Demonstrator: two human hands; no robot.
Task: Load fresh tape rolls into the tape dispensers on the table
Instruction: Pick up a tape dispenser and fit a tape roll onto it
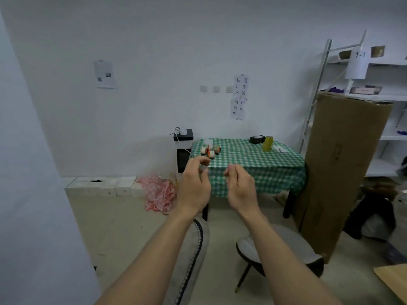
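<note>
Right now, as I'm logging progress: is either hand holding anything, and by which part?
Nothing visible is held: the left hand and right hand are loosely curled, short of the table; the left fingertips are blurred.

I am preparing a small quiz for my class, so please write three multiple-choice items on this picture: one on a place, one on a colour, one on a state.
1. Where do the tape dispensers lie?
A. on the floor
B. on the tablecloth, left part
C. on the shelf

2. Which colours has this cloth?
A. green and white
B. red and black
C. plain blue

3. What do the left hand and the right hand hold?
A. a dispenser each
B. a yellow roll
C. nothing that shows

Key:
1 B, they sit grouped near the cloth's left edge.
2 A, its checks show it.
3 C, both hover with loosely curled fingers, apart from the dispensers.
</note>
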